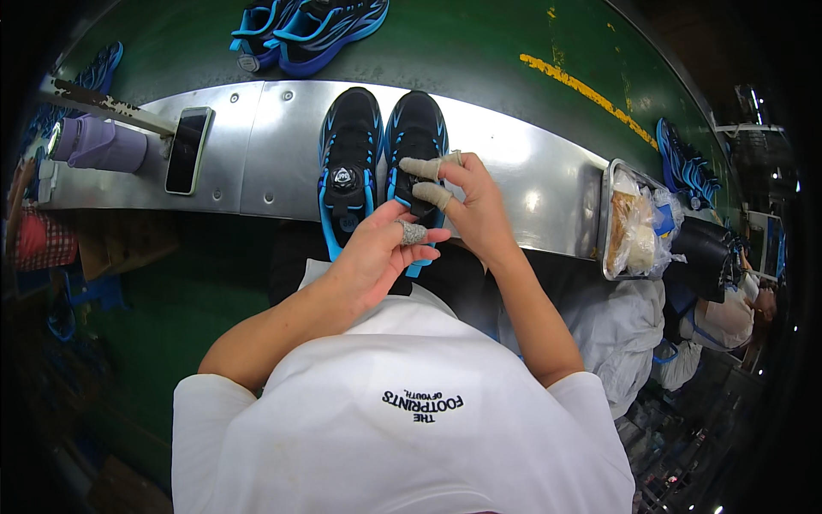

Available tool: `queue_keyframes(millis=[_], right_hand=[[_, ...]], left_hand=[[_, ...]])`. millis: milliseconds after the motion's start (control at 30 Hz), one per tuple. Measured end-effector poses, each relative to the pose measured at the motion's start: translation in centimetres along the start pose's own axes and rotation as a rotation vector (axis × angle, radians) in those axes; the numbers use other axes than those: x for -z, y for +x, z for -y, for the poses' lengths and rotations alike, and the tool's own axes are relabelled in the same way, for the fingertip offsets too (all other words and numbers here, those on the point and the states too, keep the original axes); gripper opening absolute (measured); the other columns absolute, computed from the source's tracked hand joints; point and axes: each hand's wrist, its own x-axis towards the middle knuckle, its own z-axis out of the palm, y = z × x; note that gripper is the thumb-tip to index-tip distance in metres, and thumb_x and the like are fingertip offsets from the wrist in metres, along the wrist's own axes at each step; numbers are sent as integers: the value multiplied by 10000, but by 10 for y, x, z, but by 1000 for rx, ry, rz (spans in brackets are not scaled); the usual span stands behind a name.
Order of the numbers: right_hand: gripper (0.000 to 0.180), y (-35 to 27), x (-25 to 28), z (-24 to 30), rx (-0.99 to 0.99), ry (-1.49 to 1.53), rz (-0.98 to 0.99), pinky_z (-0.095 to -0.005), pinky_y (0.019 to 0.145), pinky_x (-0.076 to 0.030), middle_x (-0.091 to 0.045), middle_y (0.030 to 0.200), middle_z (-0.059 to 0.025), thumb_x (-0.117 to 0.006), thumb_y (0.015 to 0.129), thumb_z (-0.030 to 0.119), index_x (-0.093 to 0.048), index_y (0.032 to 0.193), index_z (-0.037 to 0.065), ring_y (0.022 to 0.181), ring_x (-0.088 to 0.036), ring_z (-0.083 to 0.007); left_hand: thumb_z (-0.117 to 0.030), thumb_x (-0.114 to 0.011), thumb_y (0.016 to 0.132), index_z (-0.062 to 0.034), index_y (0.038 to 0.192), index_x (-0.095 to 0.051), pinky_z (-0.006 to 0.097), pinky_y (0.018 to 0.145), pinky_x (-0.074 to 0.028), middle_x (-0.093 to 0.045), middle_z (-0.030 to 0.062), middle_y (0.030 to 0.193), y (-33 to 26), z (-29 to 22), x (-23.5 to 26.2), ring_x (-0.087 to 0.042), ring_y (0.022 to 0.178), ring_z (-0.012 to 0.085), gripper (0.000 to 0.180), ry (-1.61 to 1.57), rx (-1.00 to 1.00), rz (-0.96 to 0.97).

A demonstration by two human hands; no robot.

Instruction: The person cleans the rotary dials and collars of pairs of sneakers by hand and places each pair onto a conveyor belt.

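Two black and blue sneakers stand side by side on the metal bench, toes pointing away from me. The left sneaker point(349, 128) has a round dial on its tongue. On the right sneaker point(415, 120), the fingers of my right hand point(471, 201) grip around the tongue, covering the spot that matches the other shoe's dial. Beige finger covers wrap two of those fingers. My left hand point(372, 257) reaches over the right sneaker's heel opening, its thumb side against the collar and its other fingers stretched apart. A grey cover wraps one finger.
At left on the bench point(531, 193) are a purple jug point(107, 144) and a phone point(188, 152). A metal tray point(610, 227) of plastic-wrapped items sits at right. More sneakers point(312, 34) rest on the green surface point(462, 43) beyond.
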Motion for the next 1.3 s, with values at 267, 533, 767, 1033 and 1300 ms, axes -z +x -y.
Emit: queue_keyframes(millis=[267, 533, 767, 1033, 1300], right_hand=[[740, -23, 9, -47, -13, 215, 60, -398, 1003, -450, -470, 1247, -112, -677, 807, 104, -383, 1485, 138, 1170, -516, -265], [802, -36, -7, -47, -104, 304, 128, -384, 1018, -456, -414, 1323, -145, -608, 857, 17, -210, 1551, 84, 1262, -485, -298], [847, -33, -2, -48, -268, 222, 100, -385, 986, -481, -410, 1355, -137, -709, 849, 118, -230, 1548, 95, 1230, -527, -295], [882, -31, -23, -55, -68, -86, 112, -430, 1030, -418, -391, 1343, -288, -665, 852, 137, -115, 1509, -74, 1216, -490, -430], [786, -20, -20, -35, -93, 291, 150, -380, 1024, -419, -446, 1382, -205, -612, 920, 132, -145, 1534, -20, 1230, -509, -280]], left_hand=[[-146, -425, 1023, -4, 1196, -505, 318, 689, -554, -592, 114, 1141, 10, 1, 7, -647, 1061, 250, 237, -91, 30, 18], [-243, -522, 1013, -16, 1108, -605, 238, 584, -516, -661, 89, 974, 25, 17, 36, -660, 820, 164, 260, -379, 57, 119], [-197, -517, 1012, 36, 1218, -582, 282, 669, -549, -660, 145, 1075, -18, -7, 0, -675, 873, 223, 318, 187, 41, -16], [-80, -657, 823, -78, 1305, -598, 384, 939, -466, -606, 146, 1228, -73, -45, 44, -573, 1108, 291, 485, 1445, -571, 1], [-260, -713, 743, -120, 1034, -658, 442, 738, -468, -634, 121, 858, -10, -22, 30, -635, 810, 306, 327, 1945, -474, 46]])
